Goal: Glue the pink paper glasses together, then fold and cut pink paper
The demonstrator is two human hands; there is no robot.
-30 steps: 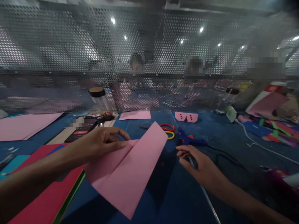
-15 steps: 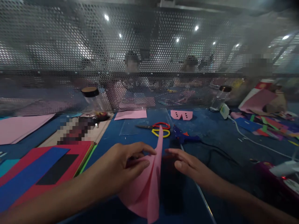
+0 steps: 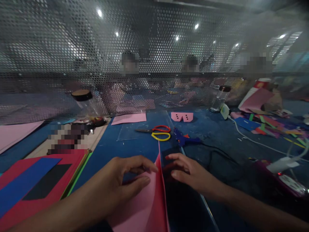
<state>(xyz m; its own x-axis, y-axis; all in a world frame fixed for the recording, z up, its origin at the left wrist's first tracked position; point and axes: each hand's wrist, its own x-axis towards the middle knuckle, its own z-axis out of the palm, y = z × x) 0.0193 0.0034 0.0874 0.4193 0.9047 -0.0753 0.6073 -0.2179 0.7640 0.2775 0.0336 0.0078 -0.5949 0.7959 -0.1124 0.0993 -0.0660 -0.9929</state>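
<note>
Pink paper (image 3: 142,209), folded, stands nearly on edge at the near middle, between the hands. The left hand (image 3: 118,175), half-curled, seems to pinch its left side between thumb and fingers; the right hand (image 3: 193,175) is loosely open beside it, holding nothing. Good handling likely calls for matching the edges first, creasing with light, even pressure, and avoiding the scissors (image 3: 153,131) just beyond.
</note>
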